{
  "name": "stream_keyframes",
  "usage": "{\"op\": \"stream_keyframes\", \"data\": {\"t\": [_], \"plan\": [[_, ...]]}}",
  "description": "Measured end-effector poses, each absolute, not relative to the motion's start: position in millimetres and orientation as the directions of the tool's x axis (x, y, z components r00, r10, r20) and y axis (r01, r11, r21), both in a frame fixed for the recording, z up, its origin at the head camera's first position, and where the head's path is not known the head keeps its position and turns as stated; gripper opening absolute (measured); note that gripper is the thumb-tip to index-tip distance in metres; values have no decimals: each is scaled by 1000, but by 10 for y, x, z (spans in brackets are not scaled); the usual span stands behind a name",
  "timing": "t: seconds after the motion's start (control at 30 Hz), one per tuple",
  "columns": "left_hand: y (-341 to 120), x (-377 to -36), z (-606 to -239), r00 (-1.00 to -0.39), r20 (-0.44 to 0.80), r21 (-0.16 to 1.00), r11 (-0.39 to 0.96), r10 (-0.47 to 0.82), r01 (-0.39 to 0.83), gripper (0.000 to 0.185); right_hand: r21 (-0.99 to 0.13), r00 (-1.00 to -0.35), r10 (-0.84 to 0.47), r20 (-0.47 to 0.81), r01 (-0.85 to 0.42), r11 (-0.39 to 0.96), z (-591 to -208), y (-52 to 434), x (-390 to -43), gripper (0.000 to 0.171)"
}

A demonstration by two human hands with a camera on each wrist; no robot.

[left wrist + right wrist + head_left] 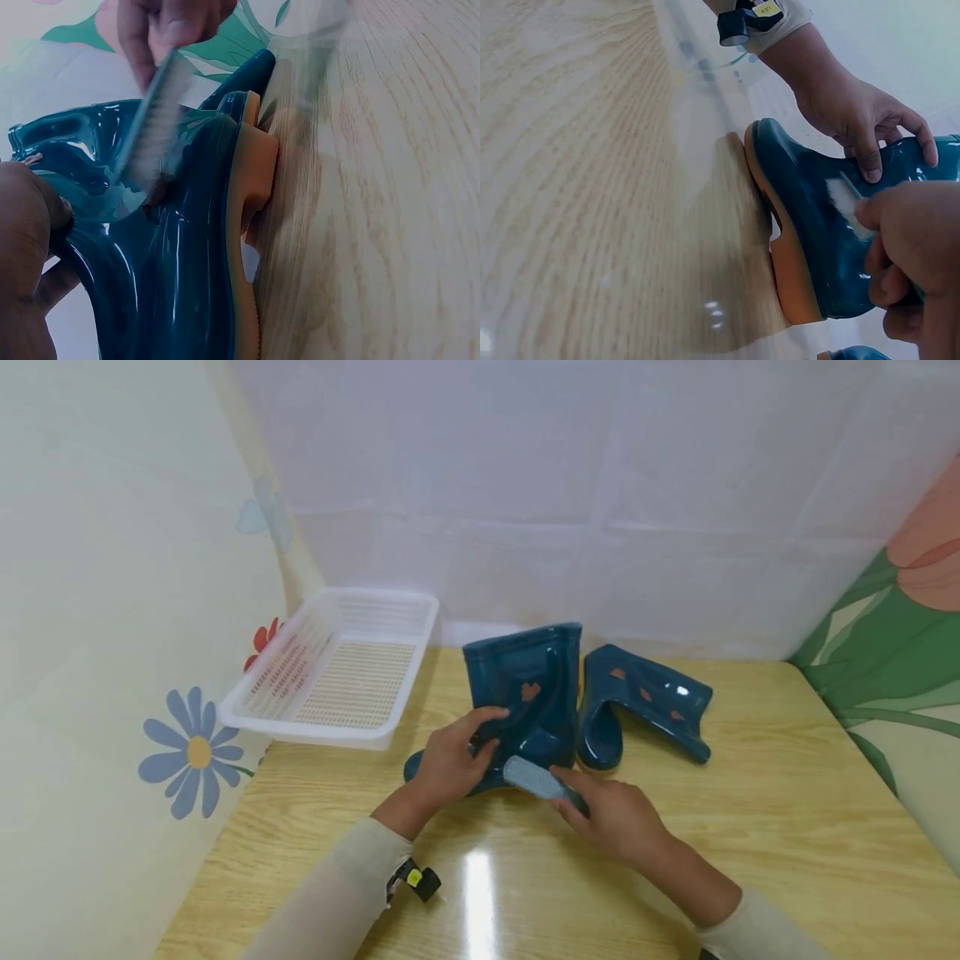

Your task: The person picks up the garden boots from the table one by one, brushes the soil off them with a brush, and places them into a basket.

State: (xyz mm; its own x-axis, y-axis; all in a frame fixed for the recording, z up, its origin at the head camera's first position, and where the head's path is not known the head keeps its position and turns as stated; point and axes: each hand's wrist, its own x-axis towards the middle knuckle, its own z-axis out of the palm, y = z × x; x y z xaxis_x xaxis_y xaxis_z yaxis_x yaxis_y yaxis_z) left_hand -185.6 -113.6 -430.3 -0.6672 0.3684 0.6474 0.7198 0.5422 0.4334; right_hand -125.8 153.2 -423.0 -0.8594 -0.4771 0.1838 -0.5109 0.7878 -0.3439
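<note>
A dark teal rubber boot (525,702) stands upright on the wooden table (750,827), its tan sole (787,277) on the wood. My left hand (450,760) grips the boot at the instep, fingers curled over it (862,124). My right hand (611,818) holds a pale brush (534,778) against the boot's lower side; the bristles (150,139) meet the glossy surface (150,255). A second teal boot (645,706) lies on its side just to the right, apart from both hands.
A white perforated plastic basket (337,668) sits at the table's back left corner. Cloth walls with flower prints close in the left, back and right sides. Bare wood stretches to the front and right.
</note>
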Motion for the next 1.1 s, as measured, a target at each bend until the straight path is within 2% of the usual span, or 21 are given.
{"op": "stream_keyframes", "data": {"t": [0.1,0.17,0.43,0.73,0.97,1.1], "plan": [[-1140,-1862,-4300,-677,639,439,550,365,711,51,-341,-813,-561,155,-577,742,-4228,1538,-1227,45],[-1141,-1863,-4301,-679,636,440,550,368,710,51,-341,-803,-571,171,-592,730,-4221,1554,-1210,45],[-1145,-1856,-4291,-683,629,444,550,370,707,51,-323,-843,-457,283,-532,783,-4225,1539,-1259,47],[-1137,-1854,-4298,-658,653,421,541,376,728,52,-342,-800,-570,187,-597,725,-4257,1530,-1238,44],[-1145,-1862,-4297,-664,647,431,538,376,724,52,-322,-847,-451,282,-526,787,-4208,1604,-1239,47],[-1148,-1864,-4314,-671,640,437,542,373,718,52,-347,-872,-367,323,-470,812,-4163,1625,-1247,49]]}}
